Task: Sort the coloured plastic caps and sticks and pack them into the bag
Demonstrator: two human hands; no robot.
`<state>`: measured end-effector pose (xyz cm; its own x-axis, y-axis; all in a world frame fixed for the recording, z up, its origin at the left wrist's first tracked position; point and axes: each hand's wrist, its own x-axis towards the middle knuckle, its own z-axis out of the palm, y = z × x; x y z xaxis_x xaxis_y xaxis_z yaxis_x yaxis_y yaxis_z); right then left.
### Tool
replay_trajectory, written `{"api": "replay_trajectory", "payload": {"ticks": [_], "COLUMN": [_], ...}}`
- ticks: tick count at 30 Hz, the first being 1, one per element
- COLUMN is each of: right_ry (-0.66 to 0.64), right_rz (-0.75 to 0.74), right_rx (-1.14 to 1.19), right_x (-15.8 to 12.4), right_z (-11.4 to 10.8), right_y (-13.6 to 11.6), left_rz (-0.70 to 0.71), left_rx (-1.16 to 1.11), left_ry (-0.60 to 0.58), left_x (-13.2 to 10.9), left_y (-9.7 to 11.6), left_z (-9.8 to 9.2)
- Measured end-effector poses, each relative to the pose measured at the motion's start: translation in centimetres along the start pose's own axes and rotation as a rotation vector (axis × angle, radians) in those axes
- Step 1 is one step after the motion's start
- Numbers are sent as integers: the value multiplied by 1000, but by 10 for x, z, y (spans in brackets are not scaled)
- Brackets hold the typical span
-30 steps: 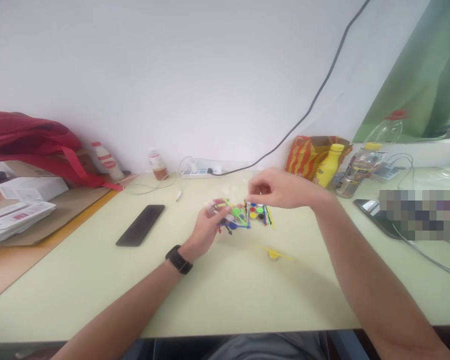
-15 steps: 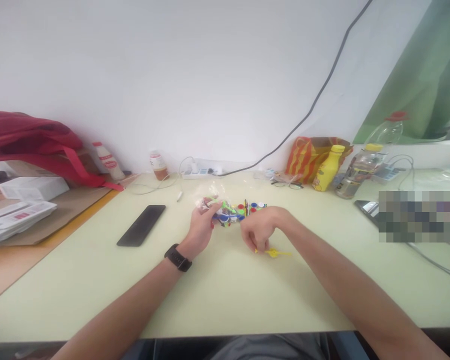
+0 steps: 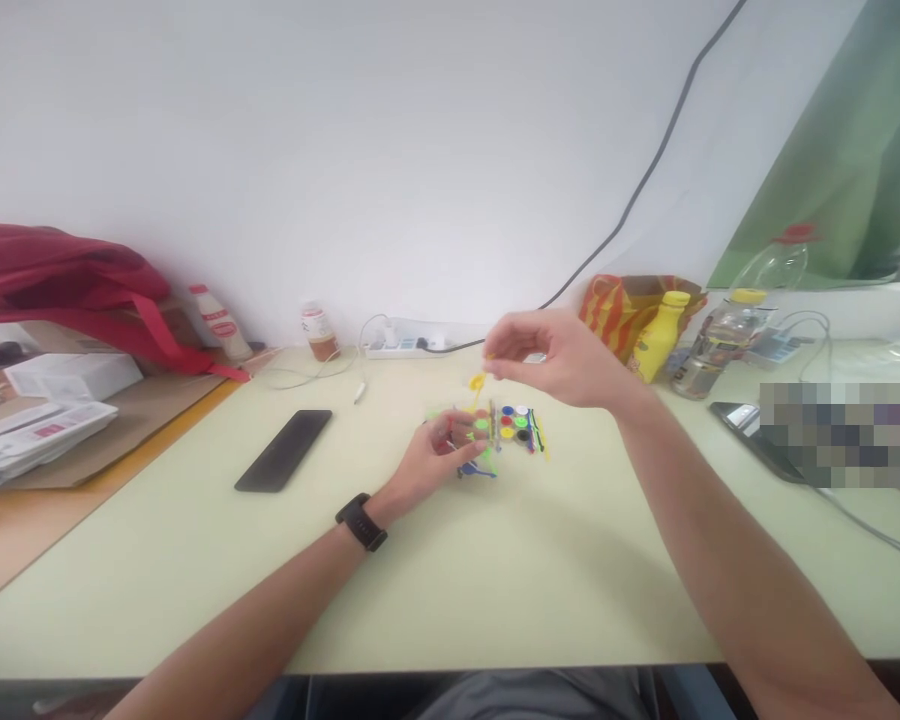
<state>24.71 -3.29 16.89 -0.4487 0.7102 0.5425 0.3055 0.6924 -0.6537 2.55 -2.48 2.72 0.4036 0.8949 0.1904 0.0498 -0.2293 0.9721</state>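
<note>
My right hand [image 3: 544,355] is raised over the table, its fingertips pinching a thin yellow plastic piece [image 3: 477,383] with a round disc on its stem, which hangs down. Below and to the left, my left hand [image 3: 446,450], wearing a black watch [image 3: 361,522], has its fingers curled round a clear bag of small coloured plastic pieces [image 3: 476,468]; the hand hides much of the bag. Just right of it, round discs [image 3: 508,421] in red, blue, white, yellow, green and black lie in neat rows. Thin coloured stick-like pieces [image 3: 538,432] lie along their right side.
A black phone [image 3: 283,450] lies left of my hands. Along the wall stand a power strip [image 3: 401,340], small bottles, a striped bag [image 3: 604,315], a yellow bottle [image 3: 656,335] and a clear bottle [image 3: 720,345]. Boxes and a red backpack [image 3: 67,285] are at the left.
My right hand has risen from the table and moved away from me, carrying the yellow piece up. My left hand has shifted right with the bag, and the disc rows now show more fully.
</note>
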Motion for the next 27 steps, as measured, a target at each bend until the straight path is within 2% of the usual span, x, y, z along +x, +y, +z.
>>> {"api": "replay_trajectory", "payload": {"ticks": [6, 11, 17, 21, 25, 27], "right_ry": [26, 63, -93, -76, -227, -219], "right_rz": [-80, -136, -74, -15, 48, 77], "right_rx": [-205, -201, -194, -261, -292, -336], "right_x": [1, 1, -1, 0, 0, -1], "right_z": [13, 16, 16, 17, 12, 9], "right_y": [4, 3, -4, -1, 3, 4], "left_rz": [0, 7, 10, 12, 41, 47], "left_rx": [25, 38, -11, -49, -14, 20], "left_ry": [-14, -19, 52, 41, 49, 25], "left_x": [1, -2, -4, -5, -5, -5], "left_y": [-6, 2, 14, 13, 13, 12], "left_z": [-2, 0, 0, 0, -1, -1]}}
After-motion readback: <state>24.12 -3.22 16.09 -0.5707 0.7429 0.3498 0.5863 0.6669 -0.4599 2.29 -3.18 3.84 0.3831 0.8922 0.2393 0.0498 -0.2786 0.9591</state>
